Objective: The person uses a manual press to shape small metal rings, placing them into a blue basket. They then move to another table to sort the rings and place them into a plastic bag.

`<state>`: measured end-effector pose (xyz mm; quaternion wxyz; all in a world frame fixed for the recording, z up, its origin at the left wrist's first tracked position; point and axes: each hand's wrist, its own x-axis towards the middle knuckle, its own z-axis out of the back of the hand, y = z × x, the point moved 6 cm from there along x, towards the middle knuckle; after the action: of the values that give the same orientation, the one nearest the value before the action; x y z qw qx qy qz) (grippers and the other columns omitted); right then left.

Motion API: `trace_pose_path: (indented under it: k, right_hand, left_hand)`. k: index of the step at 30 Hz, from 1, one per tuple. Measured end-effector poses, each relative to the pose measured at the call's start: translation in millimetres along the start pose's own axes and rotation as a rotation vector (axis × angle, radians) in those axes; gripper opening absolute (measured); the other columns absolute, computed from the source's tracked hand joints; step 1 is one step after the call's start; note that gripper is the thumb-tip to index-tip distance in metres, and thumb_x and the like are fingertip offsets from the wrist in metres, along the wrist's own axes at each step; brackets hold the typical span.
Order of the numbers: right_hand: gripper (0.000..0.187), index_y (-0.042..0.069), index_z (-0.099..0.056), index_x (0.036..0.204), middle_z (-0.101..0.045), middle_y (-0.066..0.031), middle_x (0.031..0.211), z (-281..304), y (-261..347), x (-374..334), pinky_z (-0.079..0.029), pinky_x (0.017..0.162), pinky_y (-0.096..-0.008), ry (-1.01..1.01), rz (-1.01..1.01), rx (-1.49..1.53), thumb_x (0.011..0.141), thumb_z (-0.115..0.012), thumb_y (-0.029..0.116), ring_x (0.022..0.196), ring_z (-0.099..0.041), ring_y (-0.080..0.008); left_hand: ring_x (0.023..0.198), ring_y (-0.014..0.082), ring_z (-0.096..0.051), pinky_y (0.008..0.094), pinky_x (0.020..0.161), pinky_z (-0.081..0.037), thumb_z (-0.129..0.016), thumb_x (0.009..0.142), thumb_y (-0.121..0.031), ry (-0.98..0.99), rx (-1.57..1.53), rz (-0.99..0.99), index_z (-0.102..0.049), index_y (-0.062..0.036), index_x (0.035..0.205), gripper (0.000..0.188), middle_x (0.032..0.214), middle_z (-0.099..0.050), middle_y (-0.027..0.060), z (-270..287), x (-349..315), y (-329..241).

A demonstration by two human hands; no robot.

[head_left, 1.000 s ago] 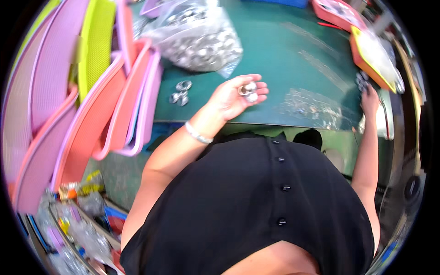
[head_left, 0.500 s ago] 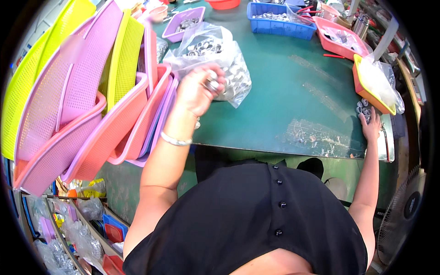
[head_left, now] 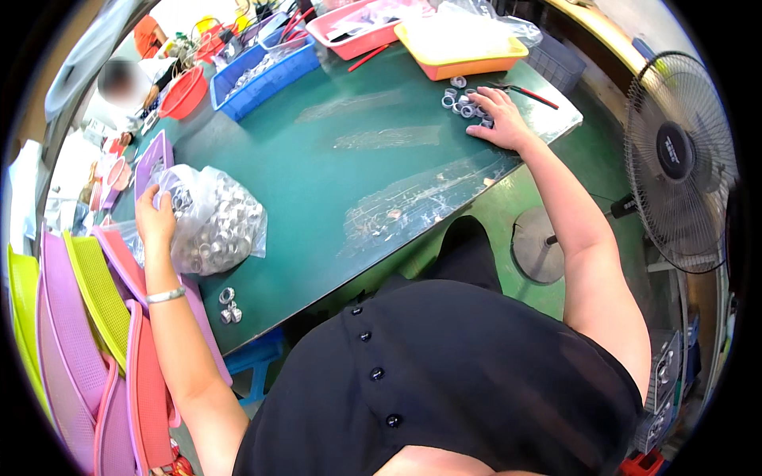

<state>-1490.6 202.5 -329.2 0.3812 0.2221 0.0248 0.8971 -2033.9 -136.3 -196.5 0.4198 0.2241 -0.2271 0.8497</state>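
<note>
At the left, my left hand point(head_left: 155, 218) is at the mouth of a clear plastic bag point(head_left: 248, 230) full of shiny metal rings. Its fingers are bent at the bag's edge, thumb and fingertips against the film; the film partly hides what they touch. A few loose metal rings point(head_left: 228, 305) lie on the table in front of the bag. Far to the right, my right hand point(head_left: 502, 120) rests over a small pile of grey rings point(head_left: 462, 105), fingers spread and touching them, with none visibly gripped. Pliers with red handles point(head_left: 533, 97) lie just beyond that hand.
Stacked perforated baskets point(head_left: 75, 317) crowd the left edge of the green table point(head_left: 317, 190). Along the far side stand a blue bin point(head_left: 266, 75), a pink tray point(head_left: 349, 44) and a yellow-orange tray point(head_left: 468, 65). A standing fan point(head_left: 675, 155) is at the right. Another person is at the far left.
The view has swung to the right. My left hand, which held metal rings above the bag, is now at the bag's mouth with no rings visible. My right hand stays at the grey rings.
</note>
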Motion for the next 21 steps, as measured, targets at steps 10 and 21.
trace_pose_path:
  k: [10,21]
  right_hand:
    - [0.088,0.018,-0.032,0.138,-0.023,-0.0203,0.143,-12.1,27.8,26.1,-0.022,0.105,-0.0515,0.113,0.018,-0.151,0.069,-0.059,0.064,0.131,-0.023,-0.0418]
    - [0.057,0.018,-0.059,0.115,-0.045,-0.0120,0.126,-34.9,71.4,39.7,-0.035,0.094,-0.0474,0.125,0.074,0.010,0.073,-0.060,0.055,0.115,-0.043,-0.0331]
  left_hand:
    - [0.111,0.0333,-0.050,0.0392,0.094,-0.040,-0.065,0.076,-0.018,0.256,-0.377,-0.460,-0.061,-0.0037,0.103,0.031,0.117,-0.052,0.0191,-53.8,-75.7,-208.8]
    - [0.113,0.0329,-0.048,0.0361,0.095,-0.040,-0.063,0.078,-0.024,0.659,-0.475,-0.325,-0.055,-0.0017,0.114,0.043,0.121,-0.050,0.0199,-106.6,-118.7,-286.0]
